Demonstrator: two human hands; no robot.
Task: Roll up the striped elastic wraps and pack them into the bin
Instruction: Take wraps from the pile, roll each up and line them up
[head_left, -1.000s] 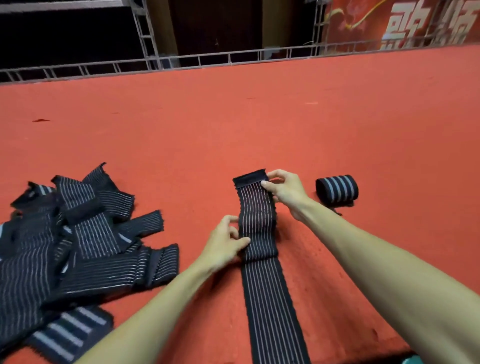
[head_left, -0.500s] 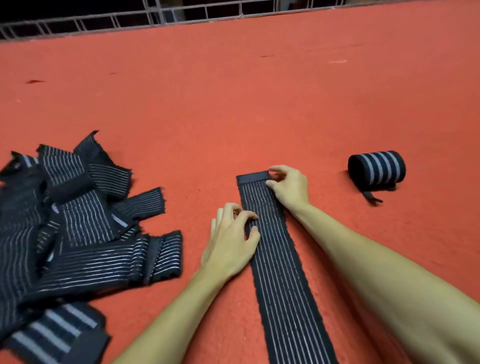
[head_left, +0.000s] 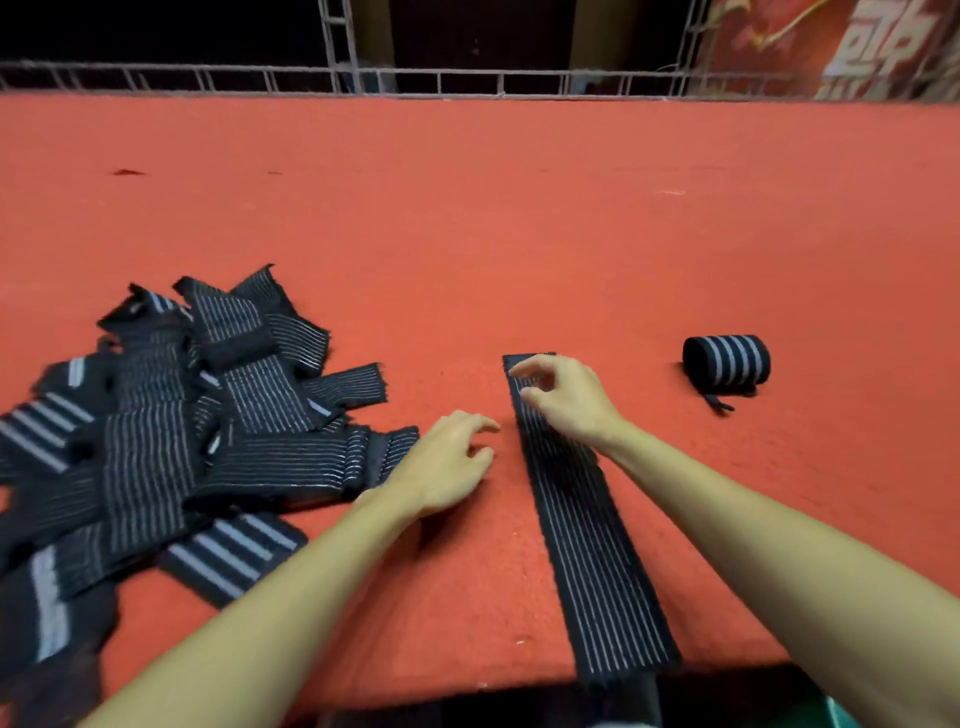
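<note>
One wrap (head_left: 587, 525) lies flat down the middle of the red worktop (head_left: 467, 234), running from the centre of the frame to the lower right, where its near end droops over the edge. The right hand (head_left: 566, 400) hangs over the far end with its fingers (head_left: 524, 369) loosely bent and pinching nothing that I can see. Whether they touch the cloth I cannot tell. The left hand (head_left: 447, 462) sits just beside the wrap on the left, fingers (head_left: 480, 423) relaxed and holding nothing.

From where I stand the start of the roll looks like the risky part. If the first tuck goes in crooked, the roll will likely wander to one side and come out cone-shaped. With neither hand pinning it, the hanging end might drag the wrap towards the edge. Elastic also springs back, so a slack roll could loosen.

The pile of wraps (head_left: 182, 431) fills the left of the frame, and one finished roll (head_left: 727, 361) lies at centre right. No bin is in sight.
</note>
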